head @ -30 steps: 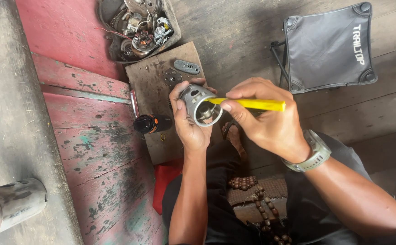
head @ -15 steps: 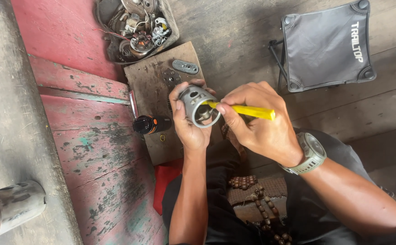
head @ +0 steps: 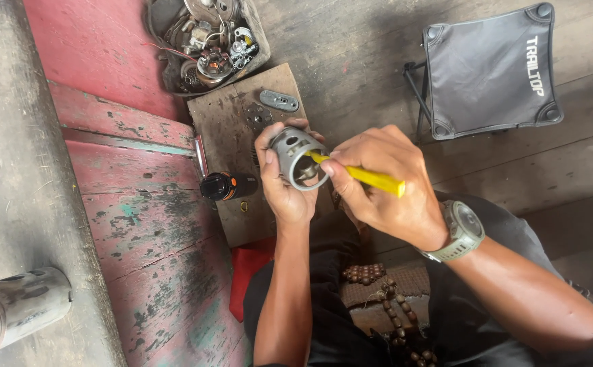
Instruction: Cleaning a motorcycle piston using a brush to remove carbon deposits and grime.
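My left hand (head: 284, 187) grips a grey metal piston (head: 295, 155), its open end turned toward me. In my right hand (head: 383, 185) is a yellow-handled tool (head: 364, 177), pinched between thumb and fingers; its tip reaches inside the piston's hollow. A watch sits on my right wrist. Both hands hover just above a small brown board (head: 238, 129) on the floor.
A black bottle with an orange band (head: 227, 185) lies on the board, beside a grey oval metal plate (head: 279, 100). A tray of engine parts and wires (head: 204, 41) stands behind. A black folding stool (head: 490, 68) is at right, a metal cylinder (head: 11, 312) bottom left.
The yellow tool has tilted, its handle end dropping lower to the right as my right hand shifted. The piston stays in my left hand.
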